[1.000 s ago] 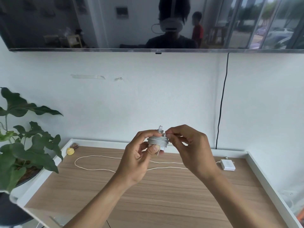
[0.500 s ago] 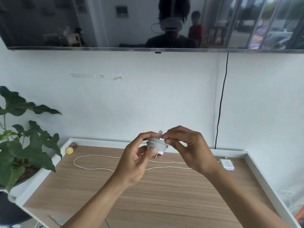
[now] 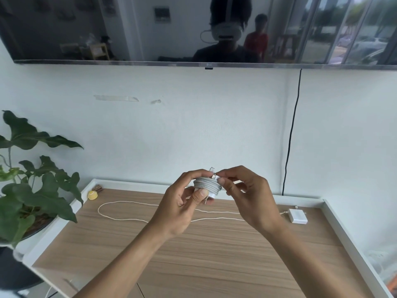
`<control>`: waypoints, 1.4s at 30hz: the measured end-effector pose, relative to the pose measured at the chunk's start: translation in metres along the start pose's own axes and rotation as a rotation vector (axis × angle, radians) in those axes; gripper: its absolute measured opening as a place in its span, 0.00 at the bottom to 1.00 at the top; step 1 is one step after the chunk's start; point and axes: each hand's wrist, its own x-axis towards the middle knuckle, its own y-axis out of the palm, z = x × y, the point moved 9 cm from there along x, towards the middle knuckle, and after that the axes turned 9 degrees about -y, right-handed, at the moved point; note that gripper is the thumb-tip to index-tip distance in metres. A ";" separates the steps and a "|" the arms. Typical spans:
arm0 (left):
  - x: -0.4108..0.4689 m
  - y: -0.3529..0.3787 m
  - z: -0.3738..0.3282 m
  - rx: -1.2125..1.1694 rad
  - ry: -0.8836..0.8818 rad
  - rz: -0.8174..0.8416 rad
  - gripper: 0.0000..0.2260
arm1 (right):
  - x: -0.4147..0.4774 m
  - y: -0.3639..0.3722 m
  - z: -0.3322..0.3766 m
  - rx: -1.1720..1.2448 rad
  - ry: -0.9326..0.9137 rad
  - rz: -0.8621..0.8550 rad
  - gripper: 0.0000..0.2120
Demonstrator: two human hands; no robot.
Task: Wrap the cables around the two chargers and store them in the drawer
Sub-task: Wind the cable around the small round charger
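a pale wall (image 3: 193,130) fills most of the view, with a dark television (image 3: 64,29) mounted along its top and a thin black cord (image 3: 291,134) hanging down from it on the right. below is a wooden table top (image 3: 214,259) with a raised white rim. a leafy potted plant (image 3: 38,190) stands just beside its left edge.

both bare forearms reach in from below and meet above the middle of the table top. the left hand (image 3: 178,211) holds the wrapped charger (image 3: 214,195) up in the air, thumb pressed on its near face and fingers curled over the far side. the right hand (image 3: 251,198) pinches the end of the grey cable (image 3: 207,184) between thumb and forefinger at the charger's top right. that cable is wound in tight turns around the charger.

a loose white cable (image 3: 120,216) lies on the wood behind the hands in a long loop and runs right to the second charger (image 3: 297,216), a flat white block near the right rim, well apart from the hands.

the connector (image 3: 212,170) sticks upright above the windings. a small yellow object (image 3: 92,195) sits in the far left corner.
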 end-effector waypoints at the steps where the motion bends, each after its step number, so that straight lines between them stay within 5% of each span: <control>1: 0.000 0.002 0.000 -0.010 0.003 0.009 0.14 | 0.000 -0.002 0.000 0.000 -0.006 -0.014 0.05; 16: -0.003 0.005 0.001 0.027 0.014 0.046 0.15 | 0.002 0.003 0.017 -0.243 -0.239 0.141 0.08; 35: -0.001 -0.001 0.009 0.064 -0.006 0.019 0.09 | 0.014 0.016 0.003 -0.184 -0.142 0.224 0.08; 42: 0.010 -0.008 -0.001 0.016 0.007 -0.042 0.11 | 0.004 0.013 -0.009 0.114 0.048 -0.187 0.04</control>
